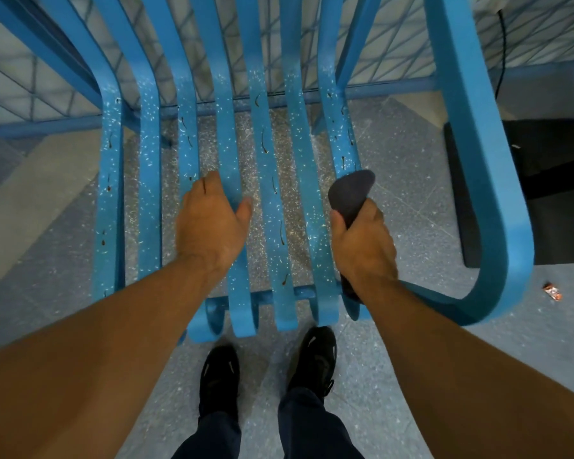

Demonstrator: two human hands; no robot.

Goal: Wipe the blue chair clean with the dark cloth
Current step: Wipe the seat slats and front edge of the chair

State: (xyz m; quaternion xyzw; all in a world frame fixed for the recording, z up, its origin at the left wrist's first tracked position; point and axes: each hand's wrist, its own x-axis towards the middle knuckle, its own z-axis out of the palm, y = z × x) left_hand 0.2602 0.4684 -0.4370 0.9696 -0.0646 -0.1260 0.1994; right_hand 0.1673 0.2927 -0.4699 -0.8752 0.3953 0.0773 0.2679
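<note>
The blue chair (269, 154) has long curved slats speckled with pale flecks and some dark streaks. My left hand (212, 220) rests on the middle seat slats, fingers curled over a slat with the thumb spread to the right. My right hand (362, 246) grips the dark cloth (352, 190) on the rightmost seat slat. One end of the cloth sticks up beyond my fist and another end hangs out below my wrist.
The chair's blue armrest (478, 180) loops around on the right. A black mat (544, 180) lies on the speckled floor beyond it, with a small wrapper (553, 292) nearby. My black shoes (265, 372) stand just in front of the seat edge. A blue wire fence (47, 94) runs behind.
</note>
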